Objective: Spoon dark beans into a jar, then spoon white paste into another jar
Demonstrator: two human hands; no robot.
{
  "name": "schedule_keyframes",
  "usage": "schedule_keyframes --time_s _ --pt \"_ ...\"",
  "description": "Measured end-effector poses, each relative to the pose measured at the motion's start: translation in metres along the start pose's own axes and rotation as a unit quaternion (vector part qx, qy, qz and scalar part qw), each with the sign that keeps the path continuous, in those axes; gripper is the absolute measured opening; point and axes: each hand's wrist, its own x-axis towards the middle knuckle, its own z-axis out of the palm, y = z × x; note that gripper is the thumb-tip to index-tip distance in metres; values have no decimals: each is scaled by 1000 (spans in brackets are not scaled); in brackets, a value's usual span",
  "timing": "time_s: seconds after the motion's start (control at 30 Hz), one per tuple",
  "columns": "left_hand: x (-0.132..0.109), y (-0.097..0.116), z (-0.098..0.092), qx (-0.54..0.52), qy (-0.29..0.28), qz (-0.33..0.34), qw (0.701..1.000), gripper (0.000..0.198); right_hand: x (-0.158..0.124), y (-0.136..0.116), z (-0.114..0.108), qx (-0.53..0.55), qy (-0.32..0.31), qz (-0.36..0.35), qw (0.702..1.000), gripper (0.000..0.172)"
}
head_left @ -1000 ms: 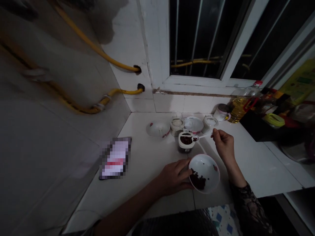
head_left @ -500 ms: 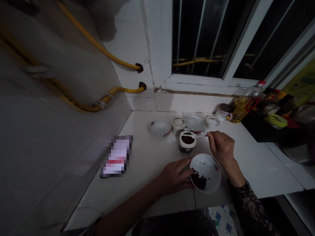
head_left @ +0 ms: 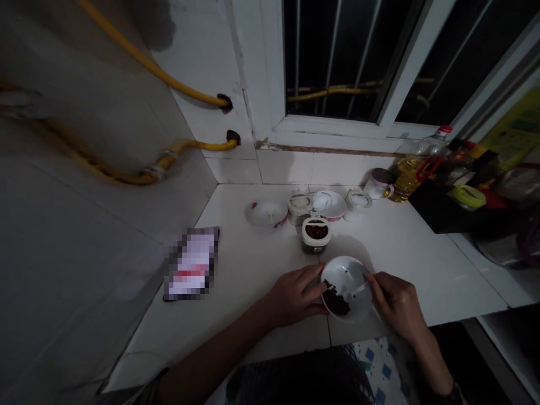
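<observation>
Your left hand (head_left: 295, 295) is clasped on the rim of the small white ceramic bowl (head_left: 346, 288), tilted, w/ dark red bits, at the white tiled counter's (head_left: 253, 270) front edge. Right hand (head_left: 396, 304) pinches a small white plastic spoon (head_left: 355, 291), tip inside bowl.

pixelated packet (head_left: 190, 265), label perhaps unreadable
</observation>
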Motion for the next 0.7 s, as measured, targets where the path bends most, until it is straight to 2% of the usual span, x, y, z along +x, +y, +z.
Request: schedule_keyframes --time_s 0.1,0.2,0.33,0.47,0.7 --pt "0 0 1 1 -6 -1 1000 42 -7 -2 7 63 -14 87 994 44" --pt "-1 0 1 1 -5 -5 1000 42 -10 -2 9 118 20 165 979 47" --pt "-1 0 0 0 -4 -4 1000 41 -10 0 7 163 57 232 957 52" --pt "0 0 -1 1 -7 -2 1000 41 -8 1 5 184 77 263 944 53" --pt "-1 0 0 0 -8 0 1000 41 -3 -2 3 209 90 269 936 51"
